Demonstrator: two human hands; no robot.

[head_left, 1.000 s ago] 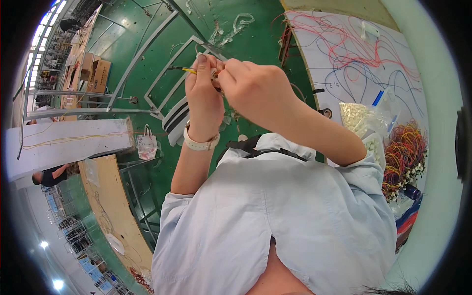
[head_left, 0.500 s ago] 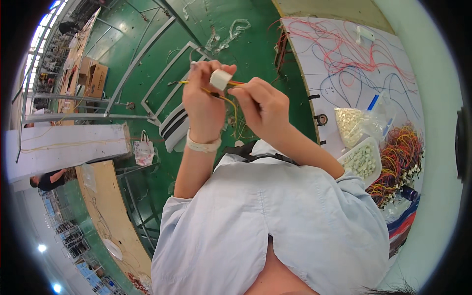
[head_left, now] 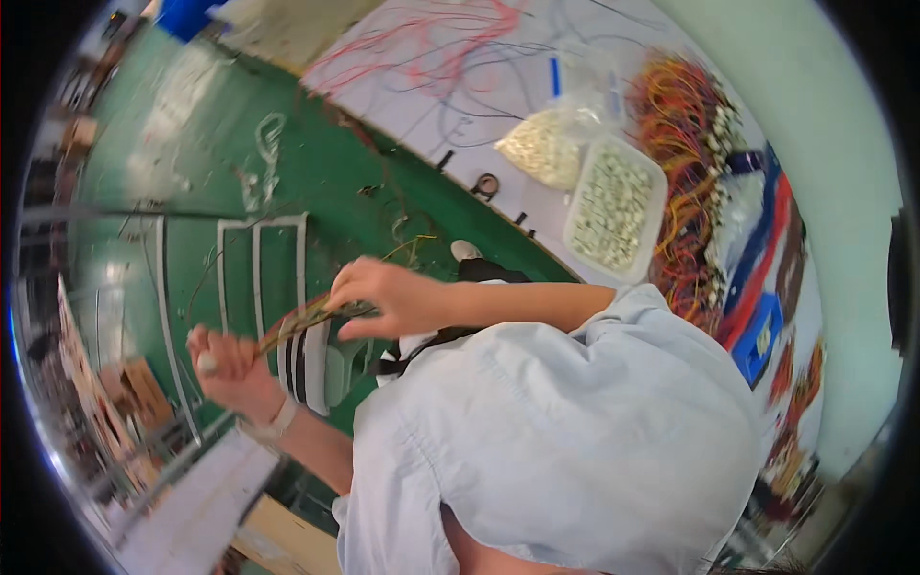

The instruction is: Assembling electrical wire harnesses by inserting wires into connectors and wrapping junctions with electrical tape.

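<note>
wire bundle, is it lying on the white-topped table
No, the wire bundle stretches between the left hand and the right hand, away from the white-topped table.

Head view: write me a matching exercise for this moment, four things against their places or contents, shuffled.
1. Thin multicoloured wire bundle
2. White rectangular plastic tub
3. Pale narrow wristband
4. Tangled red-and-yellow wire heap

A. Around the left wrist
B. Holding small pale pieces
C. Right of the tub in the picture
D. Between left hand and right hand

Pairs: 1-D, 2-B, 3-A, 4-C

Thin, multicoloured wire bundle, slanting, nearly straight
</note>
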